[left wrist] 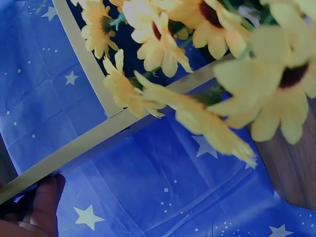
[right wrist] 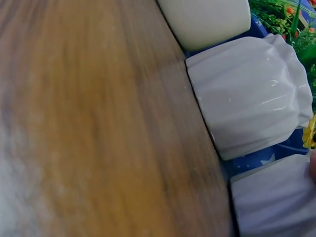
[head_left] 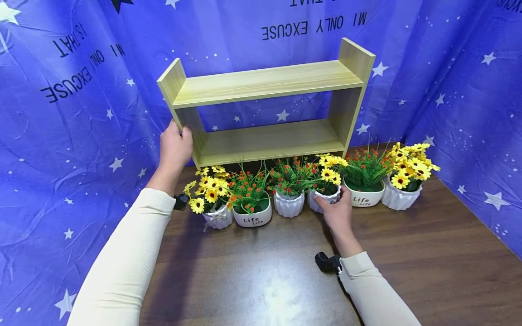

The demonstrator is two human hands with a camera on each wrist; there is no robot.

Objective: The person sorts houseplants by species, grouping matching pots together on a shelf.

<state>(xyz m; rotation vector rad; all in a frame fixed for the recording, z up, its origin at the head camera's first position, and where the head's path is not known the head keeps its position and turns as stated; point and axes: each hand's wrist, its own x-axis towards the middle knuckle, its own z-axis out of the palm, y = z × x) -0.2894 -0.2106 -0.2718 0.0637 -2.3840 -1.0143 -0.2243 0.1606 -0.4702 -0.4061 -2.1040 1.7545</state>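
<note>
My left hand (head_left: 176, 144) grips the left side panel of a pale wooden two-tier shelf (head_left: 267, 83). In the left wrist view, its fingers (left wrist: 45, 205) are against the panel's edge, and blurred yellow flowers fill the upper right. My right hand (head_left: 339, 213) holds a white fluted flowerpot (head_left: 326, 197) with yellow flowers, thumb on its left and fingers round its right side. The right wrist view catches only a fingertip (right wrist: 313, 167) on this pot (right wrist: 276, 200). A white fluted pot with red-flowered greenery (head_left: 288, 206) stands just left of it.
Pots stand in a row before the shelf on the brown wooden table (head_left: 244, 271). At left are a yellow-flowered pot (head_left: 220, 218) and an oval "Life" planter (head_left: 254, 217); at right, another "Life" planter (head_left: 363, 195) and yellow-flowered pot (head_left: 401, 197). Blue star-printed cloth (head_left: 228, 40) hangs behind.
</note>
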